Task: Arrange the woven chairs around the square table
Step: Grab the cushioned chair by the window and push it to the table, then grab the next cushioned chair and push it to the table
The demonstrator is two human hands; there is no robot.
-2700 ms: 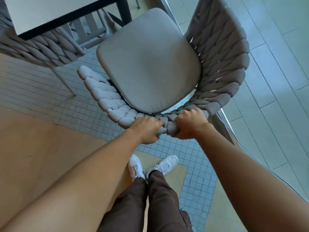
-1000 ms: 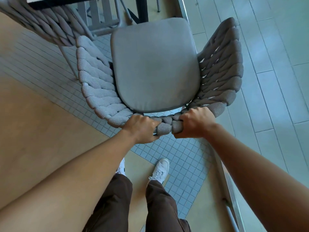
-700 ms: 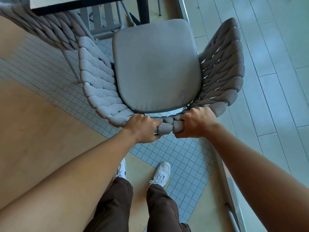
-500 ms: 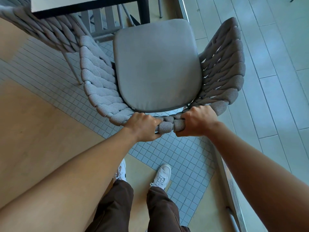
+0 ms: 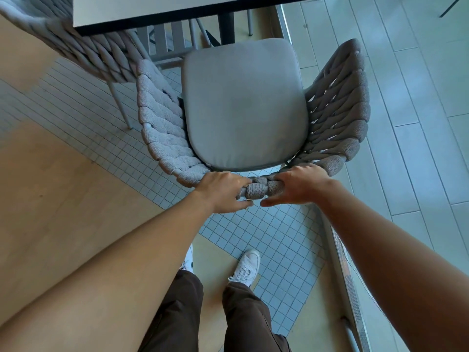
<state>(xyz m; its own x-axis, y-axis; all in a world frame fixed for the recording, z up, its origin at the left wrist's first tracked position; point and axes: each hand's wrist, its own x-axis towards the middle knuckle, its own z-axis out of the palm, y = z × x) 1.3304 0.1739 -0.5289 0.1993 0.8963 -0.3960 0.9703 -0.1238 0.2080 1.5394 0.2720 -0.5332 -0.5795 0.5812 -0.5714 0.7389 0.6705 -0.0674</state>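
Woven grey rope forms the chair (image 5: pixel 243 110) back rail you have been gripping, and your grip has just loosened: the right hand (image 5: pixel 299 185) shows fingers uncurled and apart, only resting on the rail, while the left hand (image 5: pixel 223 190) is still wrapped on it. The push looks finished. The chair sits at centre frame, seat front just under the bench (image 5: pixel 152 11) edge at top, pointing straight up the frame, its front-to-back axis running vertically.

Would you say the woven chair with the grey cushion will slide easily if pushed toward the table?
Probably: the woven chair has thin legs on smooth tiled floor. Its loose-looking cushion might shift. The rope back likely grips well.
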